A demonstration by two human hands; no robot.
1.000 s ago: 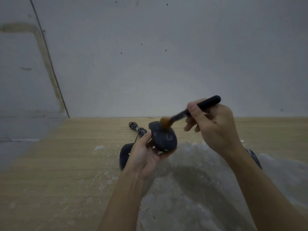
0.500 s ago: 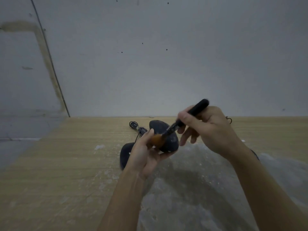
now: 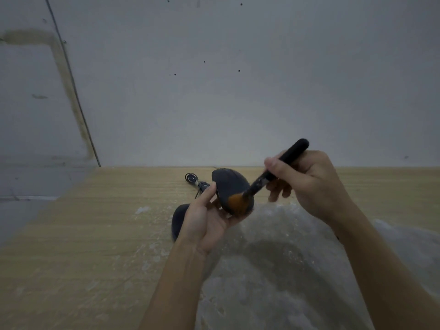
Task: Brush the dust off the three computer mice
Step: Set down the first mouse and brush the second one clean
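My left hand (image 3: 204, 220) holds a dark computer mouse (image 3: 229, 186) tilted up above the wooden table (image 3: 95, 234). In my right hand (image 3: 307, 182) is a black-handled brush (image 3: 283, 163); its orange bristles (image 3: 238, 201) press on the lower right side of the held mouse. A second dark mouse (image 3: 178, 220) lies on the table just left of my left wrist, partly hidden by it. Its coiled cable (image 3: 194, 181) lies behind. No third mouse shows; my right arm covers the spot where one lay.
A wide patch of pale dust (image 3: 273, 270) covers the table under and between my arms. A plain grey wall (image 3: 214, 91) rises right behind the table's far edge. The table's left edge drops to a grey floor (image 3: 23, 186).
The brush swept from the top of the held mouse down to its left side, then across to its lower right. My right hand shifted with it and now hides the third mouse.
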